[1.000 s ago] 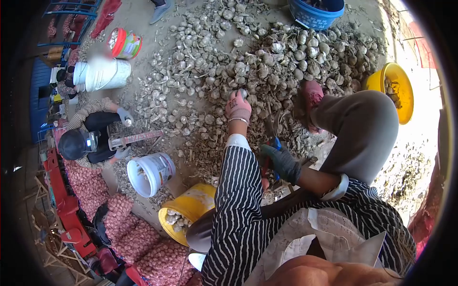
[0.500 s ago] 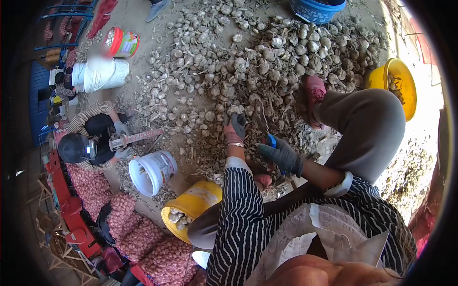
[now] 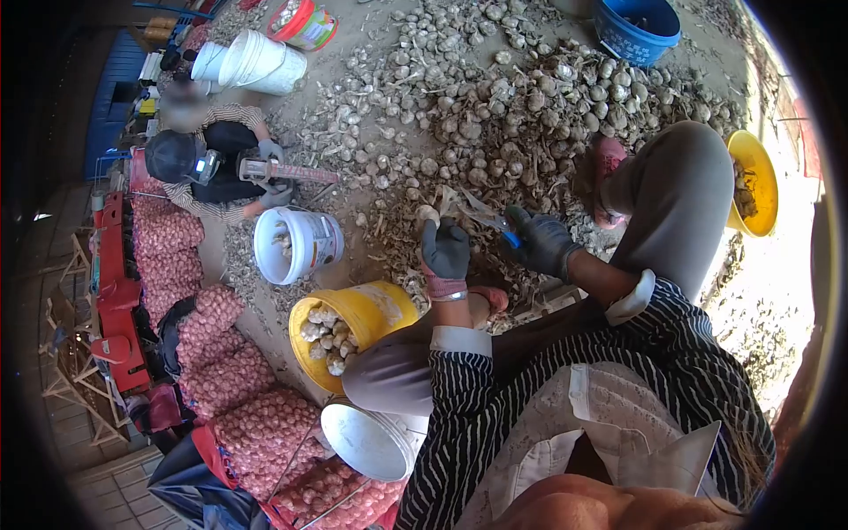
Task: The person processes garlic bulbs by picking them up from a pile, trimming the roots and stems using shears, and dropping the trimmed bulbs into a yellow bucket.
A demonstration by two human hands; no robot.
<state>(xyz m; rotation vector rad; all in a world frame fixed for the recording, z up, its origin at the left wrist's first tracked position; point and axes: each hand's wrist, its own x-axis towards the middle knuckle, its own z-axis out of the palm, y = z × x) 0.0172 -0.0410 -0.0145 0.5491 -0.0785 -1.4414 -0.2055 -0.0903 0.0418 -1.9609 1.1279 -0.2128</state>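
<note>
My left hand [image 3: 446, 253], in a grey-coated pink glove, is closed around a garlic bulb [image 3: 428, 215] that shows at its fingertips. Dry stalk and leaf spread from the bulb to the right. In my right hand [image 3: 543, 244], gloved in dark grey, are blue-handled shears [image 3: 511, 239], their metal end pointing at the stalk. Both hands are over a layer of dry trimmings [image 3: 397, 243], in front of a wide heap of untrimmed garlic [image 3: 495, 115]. A yellow bucket [image 3: 382, 305] with several trimmed bulbs lies tipped by my left knee.
A white bucket [image 3: 300, 246] stands to the left, close to a co-worker [image 3: 208, 163] handling a long tool [image 3: 287, 171]. Full net sacks [image 3: 216, 344] line the far left. A blue tub [image 3: 638, 34] and another yellow bucket [image 3: 758, 185] are at right.
My left hand has drawn back from the heap with a garlic bulb at its fingertips. The shears have come up to the stalk, and the view has shifted.
</note>
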